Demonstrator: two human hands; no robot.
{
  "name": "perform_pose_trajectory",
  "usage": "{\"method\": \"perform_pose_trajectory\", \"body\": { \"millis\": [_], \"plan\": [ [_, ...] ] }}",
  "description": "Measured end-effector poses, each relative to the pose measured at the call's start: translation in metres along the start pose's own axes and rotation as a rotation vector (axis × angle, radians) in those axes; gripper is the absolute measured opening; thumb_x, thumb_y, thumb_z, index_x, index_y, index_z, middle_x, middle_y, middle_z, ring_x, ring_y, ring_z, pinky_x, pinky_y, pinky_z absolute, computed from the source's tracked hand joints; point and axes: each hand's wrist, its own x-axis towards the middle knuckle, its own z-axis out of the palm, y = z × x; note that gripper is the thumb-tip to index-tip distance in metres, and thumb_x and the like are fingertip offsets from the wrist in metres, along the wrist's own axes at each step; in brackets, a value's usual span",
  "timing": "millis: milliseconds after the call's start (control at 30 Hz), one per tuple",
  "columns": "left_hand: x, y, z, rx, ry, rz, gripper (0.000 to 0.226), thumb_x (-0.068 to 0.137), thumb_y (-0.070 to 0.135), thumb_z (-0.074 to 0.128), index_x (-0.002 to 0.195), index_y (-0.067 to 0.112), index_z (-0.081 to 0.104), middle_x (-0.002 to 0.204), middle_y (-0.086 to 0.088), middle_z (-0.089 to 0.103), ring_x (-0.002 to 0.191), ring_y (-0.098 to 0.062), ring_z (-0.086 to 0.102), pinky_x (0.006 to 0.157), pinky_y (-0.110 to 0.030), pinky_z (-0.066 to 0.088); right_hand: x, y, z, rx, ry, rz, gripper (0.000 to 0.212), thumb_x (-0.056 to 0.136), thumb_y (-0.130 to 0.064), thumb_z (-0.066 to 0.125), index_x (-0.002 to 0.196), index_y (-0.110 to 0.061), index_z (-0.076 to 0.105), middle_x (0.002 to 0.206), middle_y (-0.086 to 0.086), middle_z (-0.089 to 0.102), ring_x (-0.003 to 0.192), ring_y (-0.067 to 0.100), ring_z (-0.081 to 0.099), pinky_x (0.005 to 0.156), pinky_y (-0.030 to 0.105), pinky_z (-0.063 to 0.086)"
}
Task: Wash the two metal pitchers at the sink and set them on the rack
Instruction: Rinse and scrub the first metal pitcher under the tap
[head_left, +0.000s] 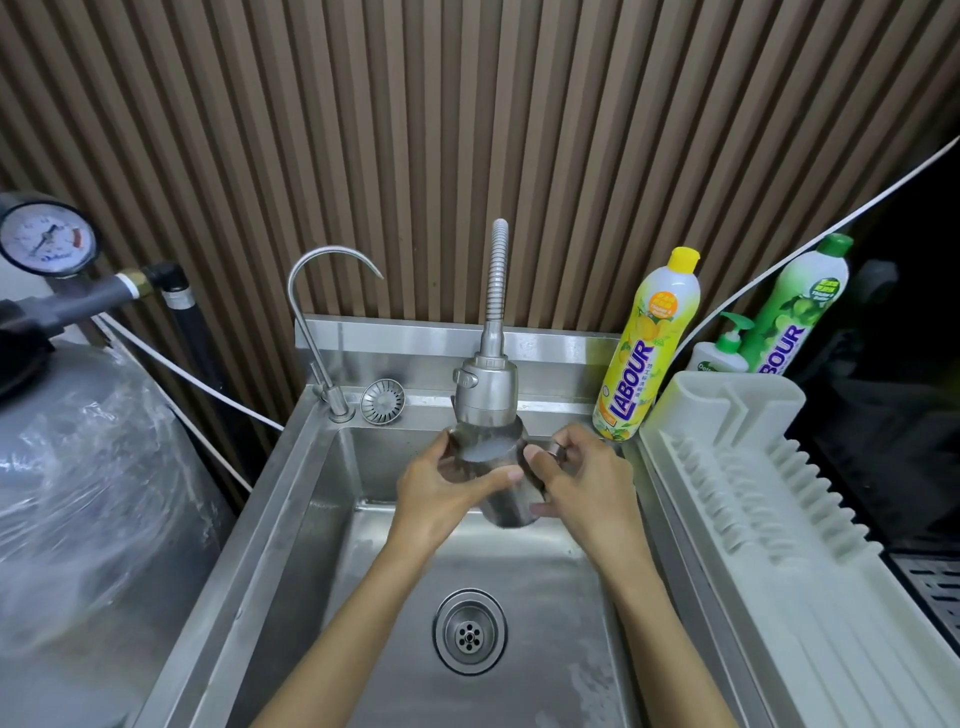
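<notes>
A metal pitcher (506, 499) is held upright over the steel sink (332, 499), right under the flexible tap's spray head (485, 389). Water fills its mouth. My left hand (447, 493) wraps the pitcher's body from the left, thumb across the front. My right hand (582, 478) grips its handle on the right side. The white dish rack (737, 499) stands just right of the sink with nothing on it. No second pitcher shows in this view.
A yellow dish soap bottle (649, 348) stands at the sink's back right corner, with a green one (800, 306) and a pump bottle (724, 348) behind the rack. A thin curved tap (317, 322) and a loose strainer (383, 401) sit at back left. The drain (469, 631) is below my hands.
</notes>
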Motion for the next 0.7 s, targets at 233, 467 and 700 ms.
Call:
{"method": "perform_pose_trajectory", "body": {
  "millis": [233,467,700],
  "plan": [
    [0.013,0.013,0.006,-0.053,0.147,0.262,0.078,0.045,0.007,0.082,0.096,0.056,0.050,0.109,0.021,0.056,0.101,0.008,0.054,0.083,-0.007,0.040,0.007,0.014,0.020,0.653,-0.163,0.057,0.024,0.087,-0.004,0.060,0.066,-0.015,0.055,0.122,-0.007,0.062,0.113,0.017,0.060,0.092,0.041,0.054],
    [0.000,0.025,-0.012,0.344,0.285,0.280,0.093,0.049,0.026,0.090,0.132,0.016,0.049,0.110,0.010,0.041,0.110,-0.007,0.040,0.087,-0.004,0.026,0.004,0.017,0.027,0.837,-0.345,0.232,0.017,0.089,-0.013,0.056,0.077,-0.008,0.047,0.085,0.008,0.066,0.082,0.034,0.068,0.068,0.039,0.060],
    [-0.014,0.016,-0.012,0.227,0.180,0.031,0.055,0.053,0.045,0.085,0.099,0.022,0.066,0.086,0.013,0.062,0.076,0.007,0.057,0.069,-0.006,0.041,0.008,0.002,0.001,0.307,-0.244,0.203,0.025,0.083,-0.021,0.067,0.065,-0.015,0.052,0.091,0.016,0.069,0.067,0.032,0.068,0.071,0.047,0.059]
  ]
}}
